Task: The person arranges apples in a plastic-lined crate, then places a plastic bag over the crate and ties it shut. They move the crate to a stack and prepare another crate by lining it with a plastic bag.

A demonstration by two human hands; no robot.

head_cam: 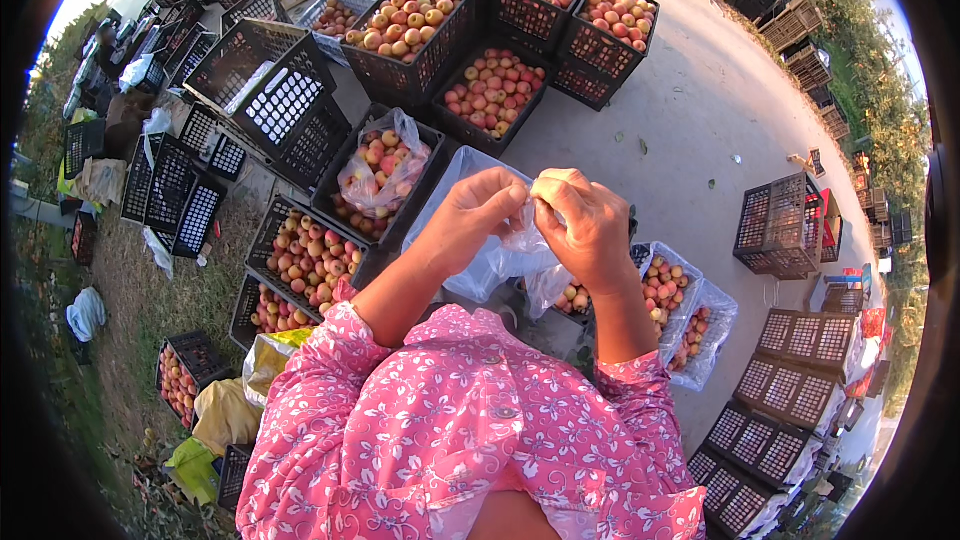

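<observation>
Up in front of my chest, both hands are close together at a thin clear plastic bag (545,285). Thumb and fingers of my left hand (484,214) pinch its gathered upper part. My right hand (581,221) grips the same plastic just beside it, knuckles up. The bag hangs down crumpled beneath the hands. Below it a plastic crate lined with a translucent sheet (457,187) is partly hidden by my arms. Some apples (574,298) show under the hanging plastic, near my right forearm.
Left of my hands stands a black crate (322,195) with apples partly in a plastic bag (382,165). Apple-filled crates (412,71) are stacked ahead. Plastic-lined crates of apples (694,337) sit at my right. Further right are stacked crates (780,225); tipped crates (262,90) lie left.
</observation>
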